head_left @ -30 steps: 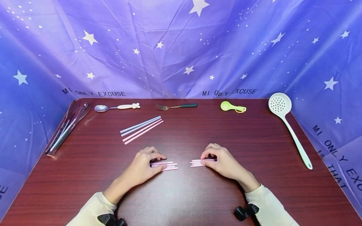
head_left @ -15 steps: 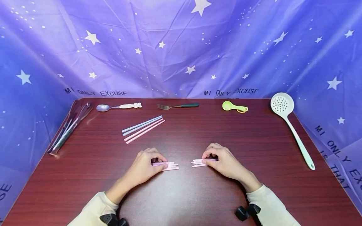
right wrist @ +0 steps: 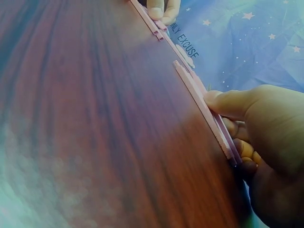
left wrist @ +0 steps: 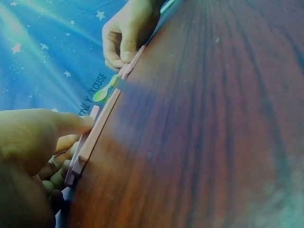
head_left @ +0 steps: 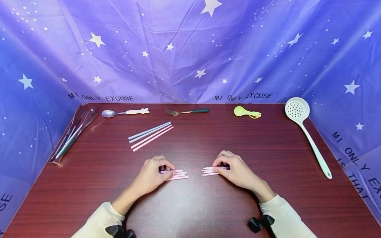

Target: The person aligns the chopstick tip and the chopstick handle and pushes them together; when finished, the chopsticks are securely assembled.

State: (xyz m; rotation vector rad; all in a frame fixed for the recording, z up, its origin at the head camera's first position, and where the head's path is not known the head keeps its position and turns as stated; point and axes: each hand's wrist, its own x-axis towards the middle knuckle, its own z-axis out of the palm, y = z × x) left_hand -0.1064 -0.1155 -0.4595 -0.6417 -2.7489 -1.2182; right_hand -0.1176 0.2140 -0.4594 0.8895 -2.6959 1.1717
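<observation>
In the head view several slim pink sticks (head_left: 182,177) lie under my left hand (head_left: 153,175), held between its thumb and curled fingers. Facing them across a small gap is a second bunch of pink sticks (head_left: 207,171), pinched by my right hand (head_left: 233,168). This right bunch has narrower tips pointing left. The left wrist view shows the thumb on the sticks (left wrist: 100,128) and the other fingers behind them. From the right wrist, the thumb presses the sticks (right wrist: 199,102) while fingertips support their far side. The hands hide the outer ends in the head view.
Two blue sticks (head_left: 148,131) and two longer pink sticks (head_left: 153,138) lie beyond the left hand. Along the back are a spoon (head_left: 125,112), a fork (head_left: 187,112) and green measuring spoons (head_left: 247,112). A clear case of utensils (head_left: 72,135) lies left, a white skimmer (head_left: 308,135) right.
The head view has shifted slightly. My left thumb sits a touch higher on its sticks than half a second ago; the right hand has stayed put.
</observation>
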